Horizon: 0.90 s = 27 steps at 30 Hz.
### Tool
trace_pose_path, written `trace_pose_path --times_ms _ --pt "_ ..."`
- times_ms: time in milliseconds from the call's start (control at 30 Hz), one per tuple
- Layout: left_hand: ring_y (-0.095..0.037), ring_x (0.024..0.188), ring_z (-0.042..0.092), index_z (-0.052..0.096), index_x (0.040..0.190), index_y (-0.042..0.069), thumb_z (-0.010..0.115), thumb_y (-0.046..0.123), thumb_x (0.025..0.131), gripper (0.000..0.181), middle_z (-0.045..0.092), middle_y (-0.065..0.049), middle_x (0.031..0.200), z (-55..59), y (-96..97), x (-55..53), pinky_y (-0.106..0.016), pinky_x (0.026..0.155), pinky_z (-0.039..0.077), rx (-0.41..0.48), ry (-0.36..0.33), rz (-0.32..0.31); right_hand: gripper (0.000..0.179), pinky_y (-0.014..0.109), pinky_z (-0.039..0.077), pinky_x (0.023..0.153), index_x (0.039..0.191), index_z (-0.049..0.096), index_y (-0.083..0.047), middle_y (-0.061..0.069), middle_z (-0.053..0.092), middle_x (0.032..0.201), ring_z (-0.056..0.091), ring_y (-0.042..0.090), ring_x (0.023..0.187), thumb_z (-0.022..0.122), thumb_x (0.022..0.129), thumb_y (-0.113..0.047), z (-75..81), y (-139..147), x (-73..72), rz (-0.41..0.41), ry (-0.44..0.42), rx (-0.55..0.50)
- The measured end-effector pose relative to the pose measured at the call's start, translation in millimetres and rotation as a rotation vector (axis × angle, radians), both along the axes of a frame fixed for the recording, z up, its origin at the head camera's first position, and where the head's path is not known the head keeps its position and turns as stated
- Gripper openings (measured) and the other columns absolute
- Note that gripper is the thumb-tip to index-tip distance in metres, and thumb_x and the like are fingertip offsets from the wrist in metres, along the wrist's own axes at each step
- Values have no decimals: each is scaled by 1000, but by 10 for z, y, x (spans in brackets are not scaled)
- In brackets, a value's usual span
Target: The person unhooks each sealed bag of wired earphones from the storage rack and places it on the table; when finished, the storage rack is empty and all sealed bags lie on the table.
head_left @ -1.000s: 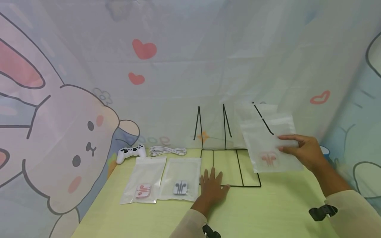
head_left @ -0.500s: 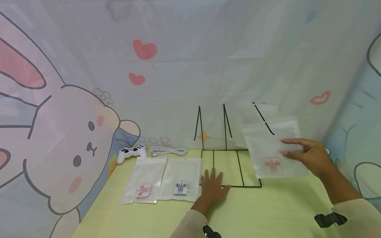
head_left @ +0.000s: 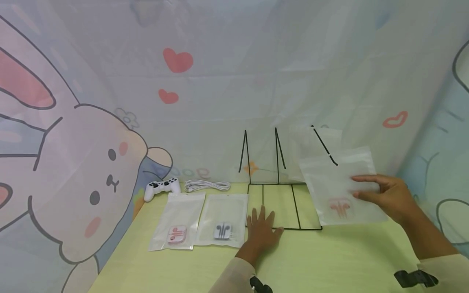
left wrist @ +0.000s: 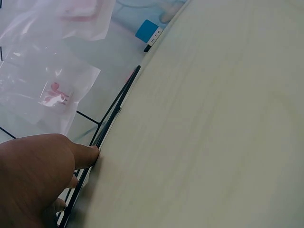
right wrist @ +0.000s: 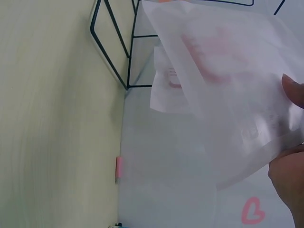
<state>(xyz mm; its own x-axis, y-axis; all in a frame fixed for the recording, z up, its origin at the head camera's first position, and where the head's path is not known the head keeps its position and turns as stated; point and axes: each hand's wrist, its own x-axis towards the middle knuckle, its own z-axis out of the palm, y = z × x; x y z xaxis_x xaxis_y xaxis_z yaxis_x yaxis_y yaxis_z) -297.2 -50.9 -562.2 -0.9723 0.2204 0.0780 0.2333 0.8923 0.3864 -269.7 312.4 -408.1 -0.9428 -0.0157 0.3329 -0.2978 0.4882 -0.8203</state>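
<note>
My right hand (head_left: 392, 197) pinches the right edge of a translucent zip bag (head_left: 342, 179) with pink earphones inside. This bag hangs tilted near the front end of the right-hand hook (head_left: 322, 142) of a black wire display rack (head_left: 296, 207). Farther back on the same hook, partly covered, is a second translucent bag (head_left: 298, 150); it shows pink contents in the right wrist view. With fingers spread, my left hand (head_left: 261, 228) rests on the rack's base, and its thumb lies at the front bar in the left wrist view. Two other hooks carry nothing.
Left of the rack, two bags lie flat side by side, one with pink earphones (head_left: 176, 235), one with grey earphones (head_left: 222, 231). Behind them are a white game controller (head_left: 162, 186) and a coiled white cable (head_left: 207, 186). A printed cloth (head_left: 220, 81) hangs at the back.
My right hand has moved right and down toward me, drawing the front bag along the hook toward its front end. The left hand and the bag behind stay put.
</note>
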Motion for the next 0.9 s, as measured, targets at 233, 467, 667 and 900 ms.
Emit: trace_pose_path --times_ms 233,467,667,900 --pt "-50 168 22 50 165 17 58 54 109 68 32 -18 179 15 6 1 -69 133 23 -7 -15 4 40 34 30 41 125 85 -27 -16 27 63 18 19 48 92 89 -11 -17 35 63 13 1 -14" --pt "-49 168 21 50 165 18 58 54 108 68 31 -18 180 2 6 -9 -68 133 22 -6 -26 13 39 35 29 40 126 84 -22 -12 36 66 20 13 45 92 89 -11 -7 39 131 5 24 17" --pt "-49 168 21 51 165 18 58 54 108 67 32 -18 180 -7 5 -10 -68 133 22 -8 -23 14 39 34 36 45 126 84 -18 -16 52 79 30 13 47 91 89 -7 -8 51 188 27 18 -9" --pt "-50 168 23 52 164 18 58 53 108 66 32 -18 179 -3 8 -8 -69 132 24 -8 -8 8 39 25 58 57 124 84 -14 -26 73 101 69 1 67 90 88 -2 -15 61 221 43 2 -47"
